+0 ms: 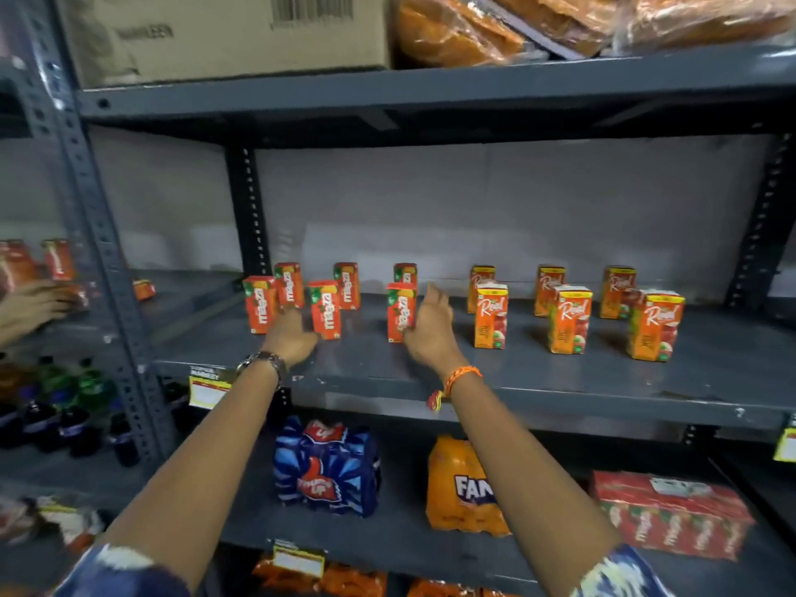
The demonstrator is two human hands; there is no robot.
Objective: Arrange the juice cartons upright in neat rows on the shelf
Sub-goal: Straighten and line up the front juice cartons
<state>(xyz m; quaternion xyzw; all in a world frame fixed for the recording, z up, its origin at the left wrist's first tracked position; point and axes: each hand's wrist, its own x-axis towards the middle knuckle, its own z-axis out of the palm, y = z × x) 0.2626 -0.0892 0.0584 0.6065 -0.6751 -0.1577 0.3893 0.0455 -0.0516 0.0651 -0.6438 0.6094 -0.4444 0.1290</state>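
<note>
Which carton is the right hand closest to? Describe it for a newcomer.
Find the grey middle shelf with two carton groups. In the red Maaza group on the left, it is the rightmost front-row carton, right beside the right hand; the carton behind it stands further back.

Left hand (293, 333): fingertips hidden among Maaza cartons (325, 310). Cardboard box (224, 34), bread bags (495, 23): cut off above. Shelf labels (206, 392): unreadable (blurred). Far-left bottles (64, 407): smeared.

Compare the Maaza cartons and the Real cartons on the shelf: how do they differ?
The Maaza cartons are red-orange and stand on the left, by both hands; the Real cartons are orange with yellow tops and stand on the right, untouched. Maaza's name runs vertically, Real's slants across. Both groups stand upright, six each, in two staggered rows.
</note>
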